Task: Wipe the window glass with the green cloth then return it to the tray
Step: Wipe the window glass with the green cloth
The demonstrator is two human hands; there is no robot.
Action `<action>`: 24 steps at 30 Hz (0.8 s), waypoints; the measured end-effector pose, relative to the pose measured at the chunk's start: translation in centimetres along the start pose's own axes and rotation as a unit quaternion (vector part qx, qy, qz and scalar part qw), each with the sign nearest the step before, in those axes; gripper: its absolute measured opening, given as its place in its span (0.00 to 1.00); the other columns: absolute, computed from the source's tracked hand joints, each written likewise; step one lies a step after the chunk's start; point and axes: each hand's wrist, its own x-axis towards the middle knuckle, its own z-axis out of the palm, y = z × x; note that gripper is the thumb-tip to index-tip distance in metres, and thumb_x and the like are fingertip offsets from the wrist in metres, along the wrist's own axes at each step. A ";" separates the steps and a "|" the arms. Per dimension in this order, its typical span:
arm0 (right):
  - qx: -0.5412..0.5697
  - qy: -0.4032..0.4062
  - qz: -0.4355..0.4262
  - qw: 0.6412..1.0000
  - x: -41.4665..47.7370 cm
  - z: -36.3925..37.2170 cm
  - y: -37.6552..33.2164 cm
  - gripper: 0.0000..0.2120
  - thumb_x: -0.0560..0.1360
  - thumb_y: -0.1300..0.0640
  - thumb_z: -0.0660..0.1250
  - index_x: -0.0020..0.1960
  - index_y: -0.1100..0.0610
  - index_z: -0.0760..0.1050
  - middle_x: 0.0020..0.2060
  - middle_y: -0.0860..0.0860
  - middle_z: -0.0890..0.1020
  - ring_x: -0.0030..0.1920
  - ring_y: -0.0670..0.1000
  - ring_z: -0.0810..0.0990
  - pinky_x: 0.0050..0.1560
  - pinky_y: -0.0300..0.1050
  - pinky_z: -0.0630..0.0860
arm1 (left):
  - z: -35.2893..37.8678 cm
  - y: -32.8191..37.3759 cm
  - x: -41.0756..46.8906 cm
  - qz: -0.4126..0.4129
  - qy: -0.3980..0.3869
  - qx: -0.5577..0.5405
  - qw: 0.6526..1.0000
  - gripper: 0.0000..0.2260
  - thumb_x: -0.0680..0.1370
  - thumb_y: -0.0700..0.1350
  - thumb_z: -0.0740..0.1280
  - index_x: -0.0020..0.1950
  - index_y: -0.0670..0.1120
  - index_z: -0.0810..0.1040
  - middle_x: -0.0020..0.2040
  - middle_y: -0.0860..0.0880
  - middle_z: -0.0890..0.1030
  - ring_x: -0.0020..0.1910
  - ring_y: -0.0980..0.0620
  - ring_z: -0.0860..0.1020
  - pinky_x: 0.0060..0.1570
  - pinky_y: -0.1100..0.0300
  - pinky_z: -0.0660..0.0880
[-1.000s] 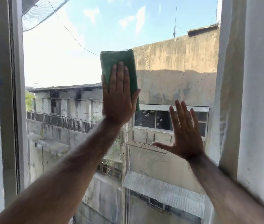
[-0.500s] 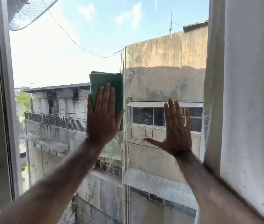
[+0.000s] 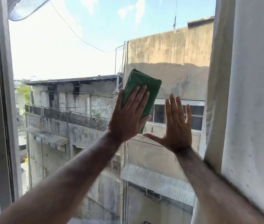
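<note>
A folded green cloth (image 3: 145, 89) lies flat against the window glass (image 3: 66, 59), tilted with its top to the right. My left hand (image 3: 128, 115) presses on it with flat fingers, covering its lower half. My right hand (image 3: 175, 125) rests flat on the glass just to the right, fingers spread, thumb pointing left under the cloth. It holds nothing. No tray is in view.
A grey window frame (image 3: 0, 102) runs down the left side. A white wall or curtain edge (image 3: 247, 94) closes off the right side next to my right forearm. Buildings and sky show through the pane.
My left hand slid the cloth down the glass, then across to the right, and the cloth now tilts rightward. My right hand stayed planted on the pane.
</note>
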 end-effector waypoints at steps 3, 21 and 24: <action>0.003 0.004 0.001 1.000 0.1 0.1 0.2 0.68 0.68 0.13 0.62 0.87 0.64 0.57 0.88 0.60 0.58 0.89 0.61 0.55 0.88 0.70 0.52 | -0.2 -0.8 2.3 -0.104 0.021 0.018 0.994 0.34 0.86 0.63 0.53 0.83 0.40 0.58 0.83 0.40 0.61 0.83 0.40 0.59 0.78 0.32 0.60; -0.004 0.002 -0.005 1.000 0.2 -0.1 0.3 0.68 0.68 0.13 0.62 0.86 0.65 0.58 0.88 0.61 0.59 0.89 0.63 0.57 0.89 0.68 0.49 | -0.2 -0.9 3.4 -0.108 0.023 0.024 0.994 0.33 0.86 0.63 0.53 0.82 0.40 0.60 0.83 0.39 0.63 0.82 0.40 0.61 0.77 0.32 0.62; -0.009 0.008 -0.007 1.000 0.2 0.1 0.4 0.68 0.68 0.13 0.62 0.86 0.66 0.59 0.87 0.61 0.59 0.88 0.63 0.58 0.88 0.70 0.51 | -0.4 1.8 5.5 -0.238 0.024 -0.008 0.971 0.34 0.85 0.63 0.53 0.82 0.39 0.61 0.82 0.38 0.63 0.82 0.39 0.61 0.77 0.32 0.61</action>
